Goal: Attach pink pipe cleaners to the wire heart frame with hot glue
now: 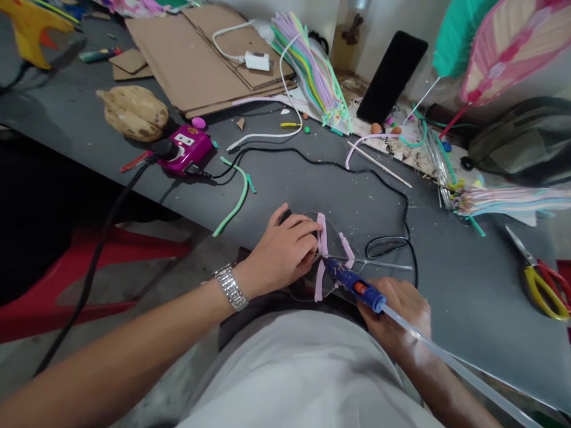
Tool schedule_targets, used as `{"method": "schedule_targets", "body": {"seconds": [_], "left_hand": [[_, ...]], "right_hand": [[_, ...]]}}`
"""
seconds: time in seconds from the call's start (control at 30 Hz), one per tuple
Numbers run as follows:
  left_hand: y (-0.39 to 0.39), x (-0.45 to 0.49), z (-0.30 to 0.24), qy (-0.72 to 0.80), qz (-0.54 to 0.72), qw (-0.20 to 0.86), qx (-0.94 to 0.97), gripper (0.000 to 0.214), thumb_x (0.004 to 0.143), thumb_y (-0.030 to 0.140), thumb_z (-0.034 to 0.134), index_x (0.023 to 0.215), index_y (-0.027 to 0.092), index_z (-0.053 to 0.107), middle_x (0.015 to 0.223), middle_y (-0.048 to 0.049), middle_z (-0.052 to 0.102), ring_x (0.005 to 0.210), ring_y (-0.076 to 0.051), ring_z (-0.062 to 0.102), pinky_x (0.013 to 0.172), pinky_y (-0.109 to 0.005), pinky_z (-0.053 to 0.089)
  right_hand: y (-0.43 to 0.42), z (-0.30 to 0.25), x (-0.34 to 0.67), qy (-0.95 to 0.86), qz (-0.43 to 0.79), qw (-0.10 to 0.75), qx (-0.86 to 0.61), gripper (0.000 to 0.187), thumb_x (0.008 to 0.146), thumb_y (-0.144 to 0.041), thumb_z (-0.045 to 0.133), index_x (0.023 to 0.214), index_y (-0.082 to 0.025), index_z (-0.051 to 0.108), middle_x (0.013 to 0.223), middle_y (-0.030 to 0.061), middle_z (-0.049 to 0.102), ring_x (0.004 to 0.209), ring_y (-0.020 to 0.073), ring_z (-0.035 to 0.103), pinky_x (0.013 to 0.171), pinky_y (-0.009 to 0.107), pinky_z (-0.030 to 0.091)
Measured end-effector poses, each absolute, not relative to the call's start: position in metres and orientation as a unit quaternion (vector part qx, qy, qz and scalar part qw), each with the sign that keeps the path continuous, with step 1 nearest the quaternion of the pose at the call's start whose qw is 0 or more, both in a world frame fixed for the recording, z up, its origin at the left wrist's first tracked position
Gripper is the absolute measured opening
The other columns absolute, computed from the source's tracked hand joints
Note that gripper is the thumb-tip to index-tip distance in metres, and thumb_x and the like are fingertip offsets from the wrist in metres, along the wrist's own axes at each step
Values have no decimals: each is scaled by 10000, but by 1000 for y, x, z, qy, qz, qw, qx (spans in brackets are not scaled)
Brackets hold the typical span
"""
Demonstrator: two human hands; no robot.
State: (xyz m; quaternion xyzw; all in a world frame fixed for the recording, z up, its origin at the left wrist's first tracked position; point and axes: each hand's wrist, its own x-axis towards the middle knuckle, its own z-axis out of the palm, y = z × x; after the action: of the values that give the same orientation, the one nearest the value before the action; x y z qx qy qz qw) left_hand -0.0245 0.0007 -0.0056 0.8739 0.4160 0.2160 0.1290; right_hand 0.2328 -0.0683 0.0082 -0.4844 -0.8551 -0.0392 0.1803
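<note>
My left hand (283, 252), with a metal-link watch (231, 287) on its wrist, presses down on a thin wire frame (300, 286) lying on the dark grey table. Pale pink pipe-cleaner strips (322, 235) are wrapped around the wire. My right hand (397, 315) grips a blue hot glue gun (352, 284), its nozzle at the wire near the pink strips. A long clear glue stick (459, 362) runs from the gun's back end past my right forearm. Part of the frame is hidden under my left hand.
A black cord (348, 166) curves across the table (473, 297) from a magenta plug-in device (185, 150). Cardboard sheets (187, 59), a bundle of pipe cleaners (312, 68), a black phone (391, 77) and yellow-red scissors (542, 285) lie further out. A red plastic chair (89, 279) stands at left.
</note>
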Motion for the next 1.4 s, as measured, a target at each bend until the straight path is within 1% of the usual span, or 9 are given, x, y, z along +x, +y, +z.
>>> {"method": "schedule_targets", "body": {"seconds": [0.13,0.3,0.4,0.5,0.63,0.9,1.13,1.27,1.4], "left_hand": [[2,-22,-4,424,209,142,870,99,866,141,584,797,198,625,1233,-70,711,1157,-269,609,1166,-632,245],[2,-20,-3,436,195,151,866,82,821,127,601,778,197,608,1223,-81,699,1157,-284,594,1165,-666,226],[2,-18,-1,448,183,160,861,81,805,126,601,765,196,599,1221,-77,692,1166,-284,587,1174,-672,213],[1,-17,1,456,176,167,856,78,793,129,609,753,194,590,1217,-73,687,1173,-283,584,1183,-674,199],[1,-16,2,465,173,173,851,84,781,127,615,744,194,582,1198,-69,689,1162,-283,590,1179,-677,213],[2,-15,2,469,172,175,848,79,781,133,624,748,193,585,1190,-70,681,1162,-285,588,1184,-678,219],[2,-16,3,467,166,182,849,84,775,121,634,762,191,589,1186,-78,677,1156,-285,585,1181,-692,207],[3,-17,3,464,172,183,849,89,783,116,623,752,189,582,1175,-73,682,1148,-273,591,1183,-683,196],[3,-18,2,457,186,184,850,97,793,124,620,738,189,572,1184,-74,682,1145,-271,591,1181,-687,181]], "right_hand": [[-69,8,235,-846,-10,191,-497,168,965,-296,568,833,-213,630,635,6,606,560,179,491,575,329,352],[-72,8,238,-745,142,263,-596,107,897,-306,645,847,-212,657,719,8,695,631,158,644,606,266,490],[-72,11,239,-623,247,297,-680,240,823,-420,716,872,-185,715,721,31,737,630,191,686,589,281,540],[-65,20,242,-543,325,291,-718,324,758,-478,748,809,-158,758,681,58,743,599,211,685,555,297,546],[-53,35,244,-533,412,245,-697,355,755,-489,750,832,-145,793,658,61,737,573,200,671,551,290,549],[-36,45,237,-646,396,193,-623,301,846,-424,659,860,-157,797,762,35,765,713,210,699,688,292,586],[-24,46,242,-701,387,123,-587,358,904,-417,608,702,-158,750,648,5,689,596,163,625,565,249,514],[-26,48,244,-720,375,112,-572,304,923,-393,601,783,-170,751,670,2,689,614,167,631,579,251,502],[-38,46,243,-779,302,146,-529,183,934,-296,595,809,-187,674,702,9,666,630,151,611,599,252,460]]}}
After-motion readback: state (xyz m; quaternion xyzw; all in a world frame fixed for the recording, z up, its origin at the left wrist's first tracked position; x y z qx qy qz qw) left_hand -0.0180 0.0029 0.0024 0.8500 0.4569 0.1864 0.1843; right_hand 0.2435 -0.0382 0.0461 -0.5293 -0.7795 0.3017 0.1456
